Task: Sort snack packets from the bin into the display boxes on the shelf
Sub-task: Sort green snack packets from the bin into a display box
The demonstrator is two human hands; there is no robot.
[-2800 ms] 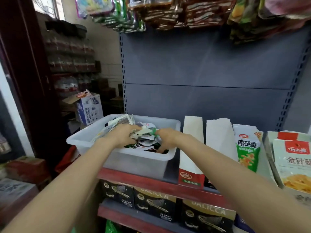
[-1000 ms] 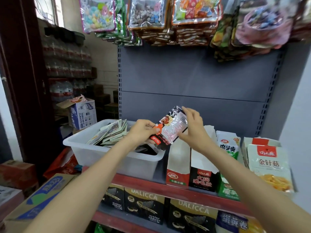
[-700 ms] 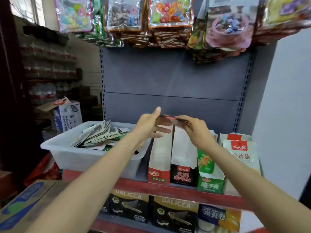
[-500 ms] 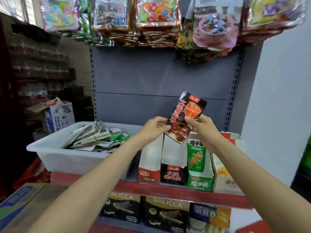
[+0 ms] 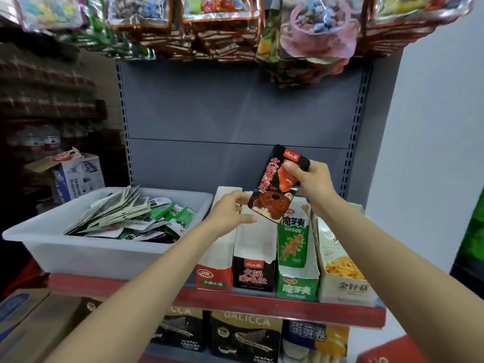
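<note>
White bin [image 5: 86, 254] on the red-edged shelf [image 5: 262, 301]: filled with loose snack packets [image 5: 131, 218], mostly green and grey. Just right of the bin, four display boxes in a row; the black box [image 5: 253, 276] second from it. Above that box, a black-and-red packet [image 5: 277, 183], tilted. Right hand [image 5: 311, 180] fingers pinch its upper end; left hand [image 5: 230, 213] fingers relaxed, touching its lower corner. Bagged sweets [image 5: 318, 24] hang above.
</note>
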